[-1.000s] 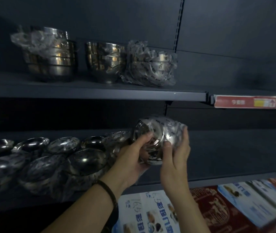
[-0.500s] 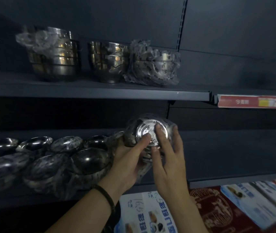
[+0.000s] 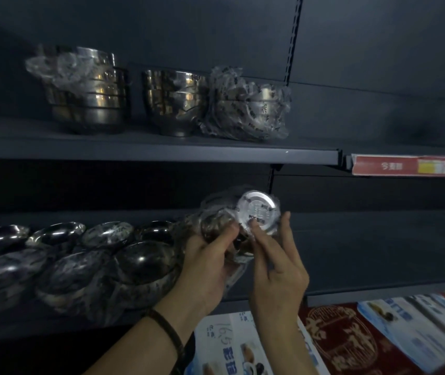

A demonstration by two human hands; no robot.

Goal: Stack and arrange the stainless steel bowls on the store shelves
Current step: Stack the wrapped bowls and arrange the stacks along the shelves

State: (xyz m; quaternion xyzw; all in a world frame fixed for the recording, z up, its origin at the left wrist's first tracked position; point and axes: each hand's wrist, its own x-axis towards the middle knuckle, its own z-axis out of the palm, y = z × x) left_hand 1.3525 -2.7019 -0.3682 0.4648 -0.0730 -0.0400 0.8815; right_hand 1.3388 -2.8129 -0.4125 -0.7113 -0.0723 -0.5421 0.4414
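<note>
Steel bowls crowd the space left of the held bowl (image 3: pixel 256 215): a pile of loose bowls (image 3: pixel 80 261) lies tilted and overlapping on the middle shelf (image 3: pixel 365 253), many in crinkled plastic. The nearest sits right against the left hand (image 3: pixel 210 266); touching or not, cannot tell. Above the held bowl, the upper shelf (image 3: pixel 162 152) carries three upright stacks: a tall stack (image 3: pixel 91 96) up and far left, a short stack (image 3: pixel 174 101) up-left, and a wrapped stack (image 3: pixel 248 109) almost straight above. A slotted post (image 3: pixel 293 39) runs up the back wall just right of it. A red price strip (image 3: pixel 411 166) is up and to the right. Printed boxes (image 3: pixel 378 334) lie below and right.

The held bowl is shiny steel inside clear printed plastic, tipped so its round flat base faces the camera, and it hangs in the air in front of the middle shelf. Left hand grasps its side and the loose wrap with curled fingers; a dark wristband (image 3: pixel 170 331) is on that wrist. Right hand (image 3: pixel 278 272) is released, fingers straight and spread, with one fingertip on the base.

Right of the held bowl the middle shelf is bare up to its front edge. The upper shelf's front lip hangs over the held bowl.
</note>
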